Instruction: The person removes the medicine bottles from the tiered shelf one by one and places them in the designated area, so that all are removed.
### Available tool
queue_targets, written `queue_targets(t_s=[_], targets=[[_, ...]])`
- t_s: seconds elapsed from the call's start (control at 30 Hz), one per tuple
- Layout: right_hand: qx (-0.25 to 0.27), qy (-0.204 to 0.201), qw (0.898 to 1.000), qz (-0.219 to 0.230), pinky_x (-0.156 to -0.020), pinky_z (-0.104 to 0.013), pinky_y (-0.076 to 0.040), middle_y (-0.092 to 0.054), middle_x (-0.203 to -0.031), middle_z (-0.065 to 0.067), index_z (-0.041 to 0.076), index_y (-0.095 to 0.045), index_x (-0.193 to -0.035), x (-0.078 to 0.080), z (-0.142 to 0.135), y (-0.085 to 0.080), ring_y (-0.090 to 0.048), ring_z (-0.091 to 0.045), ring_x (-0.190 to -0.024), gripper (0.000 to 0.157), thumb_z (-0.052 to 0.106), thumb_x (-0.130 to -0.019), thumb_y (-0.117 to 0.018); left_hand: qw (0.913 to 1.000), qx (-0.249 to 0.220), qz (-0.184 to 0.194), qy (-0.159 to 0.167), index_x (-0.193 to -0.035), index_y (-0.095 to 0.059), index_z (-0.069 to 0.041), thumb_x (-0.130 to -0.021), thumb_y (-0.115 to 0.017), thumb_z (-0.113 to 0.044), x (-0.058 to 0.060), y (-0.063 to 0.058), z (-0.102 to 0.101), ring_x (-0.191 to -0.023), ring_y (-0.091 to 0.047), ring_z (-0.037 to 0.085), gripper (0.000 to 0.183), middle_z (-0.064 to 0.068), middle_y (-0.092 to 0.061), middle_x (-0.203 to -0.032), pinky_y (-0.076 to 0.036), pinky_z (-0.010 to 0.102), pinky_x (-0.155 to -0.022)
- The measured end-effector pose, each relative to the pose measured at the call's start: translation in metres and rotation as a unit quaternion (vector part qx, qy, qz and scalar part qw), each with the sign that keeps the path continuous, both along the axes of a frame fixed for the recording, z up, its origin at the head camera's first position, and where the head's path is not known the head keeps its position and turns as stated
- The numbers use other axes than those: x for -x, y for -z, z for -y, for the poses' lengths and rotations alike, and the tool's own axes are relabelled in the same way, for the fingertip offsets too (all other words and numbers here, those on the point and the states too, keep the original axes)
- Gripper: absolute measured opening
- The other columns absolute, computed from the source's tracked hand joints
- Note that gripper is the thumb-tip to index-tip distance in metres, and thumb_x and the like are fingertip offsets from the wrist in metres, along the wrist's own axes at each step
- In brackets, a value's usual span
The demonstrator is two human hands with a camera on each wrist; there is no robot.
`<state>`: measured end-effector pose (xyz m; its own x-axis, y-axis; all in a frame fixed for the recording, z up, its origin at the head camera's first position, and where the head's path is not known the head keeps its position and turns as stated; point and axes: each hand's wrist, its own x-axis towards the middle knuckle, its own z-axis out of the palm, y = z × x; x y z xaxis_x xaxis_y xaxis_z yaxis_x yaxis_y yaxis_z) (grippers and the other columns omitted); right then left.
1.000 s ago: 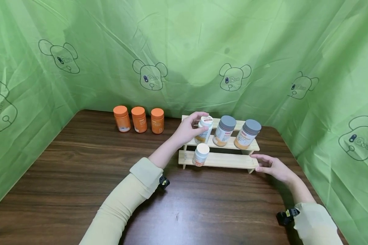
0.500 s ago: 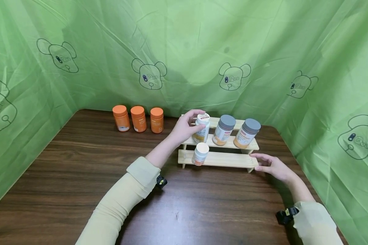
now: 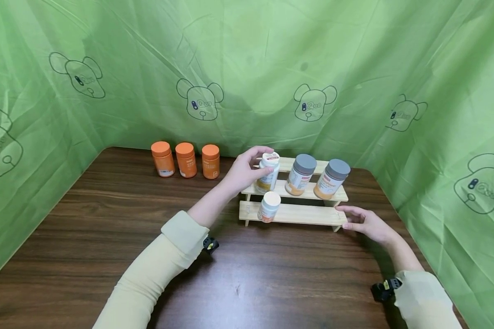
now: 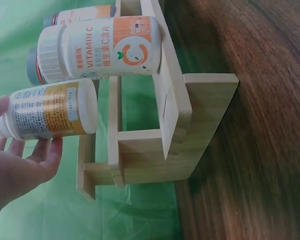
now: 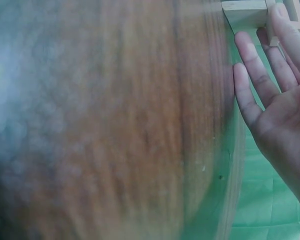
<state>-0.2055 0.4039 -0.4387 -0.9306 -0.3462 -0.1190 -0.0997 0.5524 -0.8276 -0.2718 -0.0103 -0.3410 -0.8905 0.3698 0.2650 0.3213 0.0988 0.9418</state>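
Observation:
My left hand (image 3: 244, 172) grips a white pill bottle (image 3: 268, 172) with a gold and white label, thumb in front and fingers behind. The bottle is at the left end of the middle tier of a wooden step rack (image 3: 304, 214); whether its base touches the board I cannot tell. A white vitamin C bottle (image 4: 105, 49) stands on the front tier, at its left. Two grey-lidded jars (image 3: 301, 175) stand on the middle tier, right of the held bottle. My right hand (image 3: 368, 225) holds the right end of the front tier between thumb and fingers.
Three orange bottles (image 3: 186, 160) stand in a row at the back left of the dark wooden table (image 3: 107, 228). A green curtain (image 3: 247, 55) with mouse-head drawings hangs behind and along both sides. The rack's rear tier (image 3: 287, 164) lies behind the jars.
My left hand has shifted a little to the left along the middle tier, carrying the white pill bottle with it. My right hand stays at the rack's end.

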Motion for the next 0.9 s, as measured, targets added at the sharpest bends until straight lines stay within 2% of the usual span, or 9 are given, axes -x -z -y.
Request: queue_targets(t_s=[0.3, 0.7, 0.9], targets=[[-0.007, -0.001, 1.000, -0.008, -0.081, -0.021, -0.049, -0.051, -0.133, -0.021, 0.009, -0.048, -0.137, -0.001, -0.001, 0.000, -0.062, -0.008, -0.100, 0.055, 0.020, -0.087, -0.069, 0.9998, 0.017, -0.006, -0.012, -0.124, -0.056, -0.025, -0.085, -0.071, -0.018, -0.008, -0.008, 0.011, -0.114, -0.055, 0.015, 0.043, -0.005, -0.061, -0.124, -0.048, 0.038, -0.090], [-0.008, 0.000, 1.000, -0.005, -0.081, -0.021, -0.049, -0.051, -0.133, -0.020, 0.009, -0.047, -0.138, -0.001, 0.001, 0.001, -0.062, -0.007, -0.101, 0.056, 0.021, -0.087, -0.068, 0.9997, -0.020, -0.016, 0.002, -0.124, -0.056, -0.016, -0.084, -0.071, -0.009, -0.018, -0.010, 0.029, -0.104, -0.059, 0.018, 0.044, 0.002, -0.063, -0.119, -0.049, 0.039, -0.089], [-0.012, 0.001, 1.000, -0.009, -0.081, -0.022, -0.049, -0.049, -0.135, -0.020, 0.010, -0.047, -0.138, -0.001, 0.001, 0.001, -0.062, -0.008, -0.101, 0.056, 0.022, -0.087, -0.068, 0.9997, -0.021, -0.011, -0.011, -0.126, -0.055, -0.015, -0.084, -0.072, -0.010, -0.023, -0.008, 0.041, -0.107, -0.057, 0.017, 0.046, 0.003, -0.063, -0.120, -0.047, 0.037, -0.093]])
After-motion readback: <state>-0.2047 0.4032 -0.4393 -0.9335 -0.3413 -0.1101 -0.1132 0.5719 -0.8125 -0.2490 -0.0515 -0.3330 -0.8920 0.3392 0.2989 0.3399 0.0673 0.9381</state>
